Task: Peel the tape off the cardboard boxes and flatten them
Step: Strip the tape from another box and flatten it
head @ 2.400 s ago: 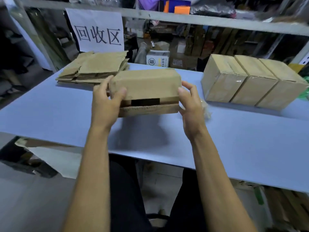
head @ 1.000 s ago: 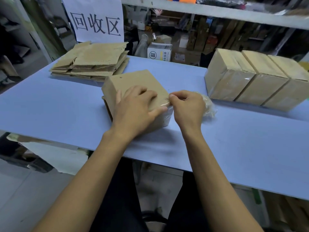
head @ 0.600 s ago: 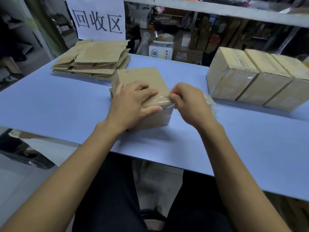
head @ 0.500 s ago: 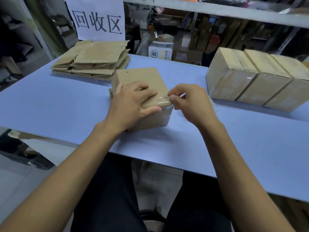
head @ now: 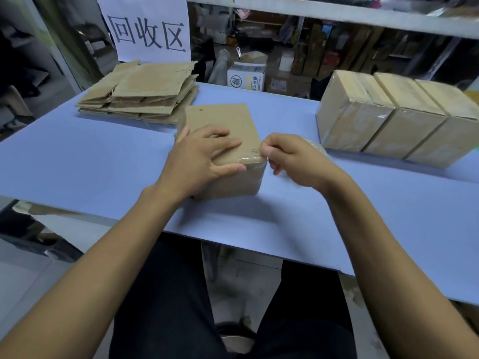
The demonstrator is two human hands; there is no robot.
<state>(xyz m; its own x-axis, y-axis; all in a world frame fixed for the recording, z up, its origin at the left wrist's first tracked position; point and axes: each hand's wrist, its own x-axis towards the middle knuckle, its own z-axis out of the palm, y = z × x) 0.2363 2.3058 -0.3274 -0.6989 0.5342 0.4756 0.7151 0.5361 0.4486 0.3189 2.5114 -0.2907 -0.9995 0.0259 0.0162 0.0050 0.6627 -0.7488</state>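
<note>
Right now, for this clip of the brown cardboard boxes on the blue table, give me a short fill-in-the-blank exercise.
1. The left hand presses flat on top of the brown cardboard box, while the ____ hand picks at the clear tape at its corner.
2. To the right stand ____ sealed cardboard boxes in a row.
3. The flattened cardboard stack lies below a white sign on the ____ table.

Missing: right; three; blue
</note>
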